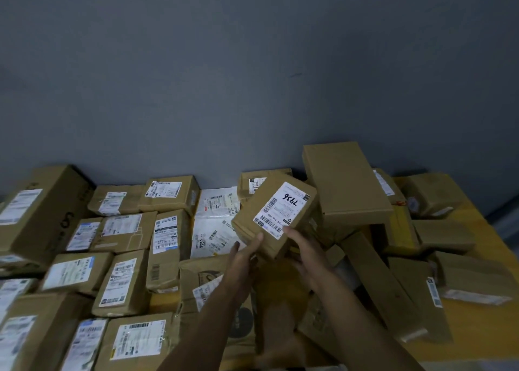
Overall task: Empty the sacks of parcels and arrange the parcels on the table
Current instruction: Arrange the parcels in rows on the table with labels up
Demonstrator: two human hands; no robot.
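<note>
Head view: both hands grip a small brown parcel (273, 216) w/ label "7956", held up over mid bench (474, 331), toward the far edge. Left hand (243, 258) fingers curl round its near-left edge. Right hand (307, 255) has thumb on the label corner, fingers under. Labelled parcels (123, 280) sit in rows on the left side. Jumbled boxes (348, 185) are heaped toward the far-right corner.

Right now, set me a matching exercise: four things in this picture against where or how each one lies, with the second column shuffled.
Things:
1. hand-numbered parcel
2. white mailer bags
3. plain box, no label showing
4. table

States:
A. on top of the jumbled pile at the right
B. gripped by the left hand and right hand
C. yellow, under everything
D. flat among the rows, near the wall

Pairs: 1-B, 2-D, 3-A, 4-C
</note>
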